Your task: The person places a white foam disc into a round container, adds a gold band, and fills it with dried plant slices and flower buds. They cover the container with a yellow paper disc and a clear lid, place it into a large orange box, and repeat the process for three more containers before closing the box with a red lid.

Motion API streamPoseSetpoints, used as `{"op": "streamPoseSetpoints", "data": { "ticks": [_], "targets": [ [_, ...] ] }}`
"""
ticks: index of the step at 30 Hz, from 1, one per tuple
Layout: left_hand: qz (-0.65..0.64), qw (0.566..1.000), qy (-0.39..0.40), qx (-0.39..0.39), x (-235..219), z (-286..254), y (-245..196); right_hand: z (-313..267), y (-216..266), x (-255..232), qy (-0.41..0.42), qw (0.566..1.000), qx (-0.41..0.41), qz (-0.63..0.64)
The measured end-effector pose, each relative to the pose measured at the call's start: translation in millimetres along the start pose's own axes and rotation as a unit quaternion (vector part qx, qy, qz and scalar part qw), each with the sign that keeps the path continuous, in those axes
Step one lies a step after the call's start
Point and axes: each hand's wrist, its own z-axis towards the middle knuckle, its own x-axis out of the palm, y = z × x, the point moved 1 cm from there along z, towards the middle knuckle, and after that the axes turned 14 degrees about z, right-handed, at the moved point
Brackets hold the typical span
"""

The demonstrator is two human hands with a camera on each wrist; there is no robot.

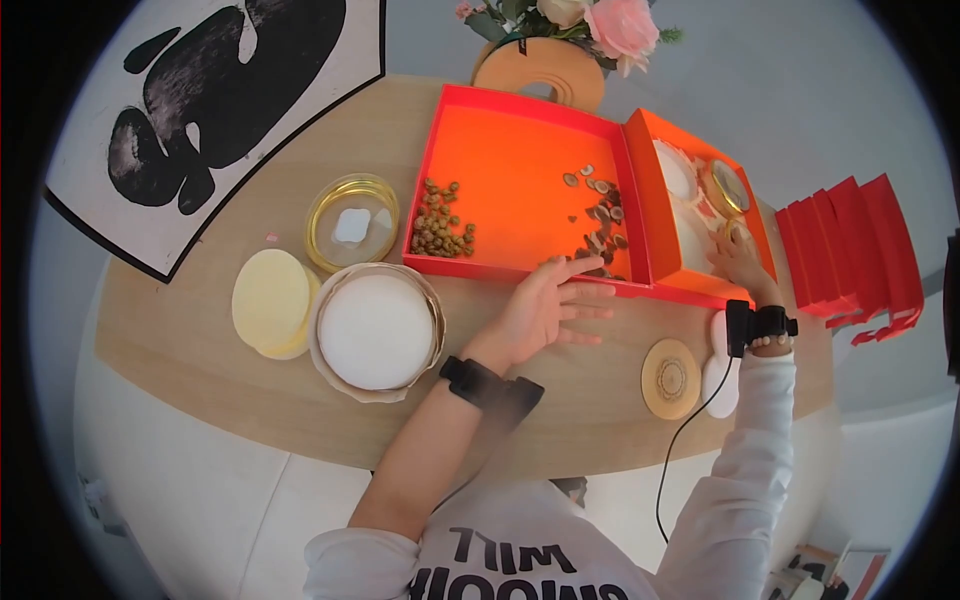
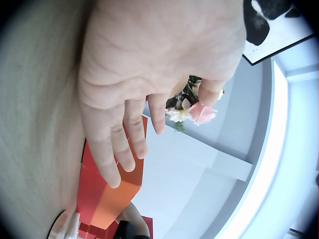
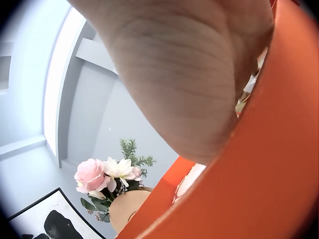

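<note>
My right hand (image 1: pixel 740 262) reaches down into the smaller orange box (image 1: pixel 668 245). Its fingertips overlap a small gold-edged round item (image 1: pixel 737 232) there, and I cannot tell whether they grip it. In the right wrist view the box wall hides those fingers. A round gold-rimmed container (image 1: pixel 727 188) and white round pieces (image 1: pixel 676 172) also lie in that box. My left hand (image 1: pixel 545 318) is at the front wall of the large red tray (image 1: pixel 520 190), fingers spread and palm bare in the left wrist view. Dark dried slices (image 1: pixel 605 225) lie inside the tray near its fingertips.
Greenish-brown round pieces (image 1: pixel 440 222) fill the tray's left corner. Leftward are a gold-rimmed clear dish (image 1: pixel 313 225), a pale yellow round stack (image 1: pixel 272 302) and a white disc in paper (image 1: pixel 375 330). A woven coaster (image 1: pixel 670 378), red boxes (image 1: pixel 850 245) and a flower vase (image 1: pixel 540 70) stand around.
</note>
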Motion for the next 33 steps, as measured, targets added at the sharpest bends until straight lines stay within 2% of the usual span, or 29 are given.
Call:
{"op": "streamPoseSetpoints", "data": {
  "ticks": [3, 6, 9, 10, 13, 14, 17, 21, 24, 27, 30, 33],
  "targets": [
    [0.001, 1.0, -0.007, -0.004, 1.9, -0.6, -1.7, 0.1, 0.6, -2.1, 0.02, 0.999, -0.02, 0.015],
    [0.001, 1.0, -0.005, -0.002, 2.8, 0.0, -1.5, -8.1, 7.2, 1.1, 0.006, 0.999, 0.0, 0.038],
    [-0.006, 1.0, 0.0, 0.002, 1.2, 0.7, -0.6, 2.3, -9.9, 4.8, -0.013, 0.999, -0.026, 0.015],
    [-0.009, 1.0, 0.003, 0.004, 1.0, 0.5, -0.3, 3.6, -12.1, -4.8, 0.033, 0.989, -0.05, 0.135],
    [-0.011, 1.0, 0.006, 0.007, 2.4, 0.1, -0.6, -22.0, -5.6, -31.8, -0.024, 0.925, 0.049, 0.377],
    [-0.011, 1.0, 0.005, 0.008, 2.7, -0.2, -0.6, -28.3, -11.6, -35.8, -0.103, 0.89, 0.052, 0.442],
    [-0.014, 1.0, -0.002, 0.01, 0.8, 0.2, -0.2, -31.8, -34.2, -55.6, -0.161, 0.903, 0.012, 0.399],
    [-0.006, 1.0, -0.005, 0.014, 0.5, -0.3, 0.2, -61.7, -1.9, -67.1, -0.181, 0.882, 0.076, 0.428],
    [-0.006, 1.0, -0.006, 0.016, 0.0, 0.5, 0.3, -67.3, -2.6, -65.5, -0.189, 0.88, 0.064, 0.432],
    [0.004, 1.0, -0.011, 0.022, -1.9, 1.0, 1.1, -68.0, -10.5, -61.2, -0.224, 0.85, 0.07, 0.471],
    [0.016, 0.999, -0.017, 0.024, -2.9, 1.9, 1.4, -66.3, -20.3, -55.5, -0.22, 0.856, 0.09, 0.458],
    [0.022, 0.999, -0.027, 0.022, -1.9, 2.0, 1.0, -56.5, -37.6, -46.1, -0.185, 0.886, 0.089, 0.416]
  ]
}}
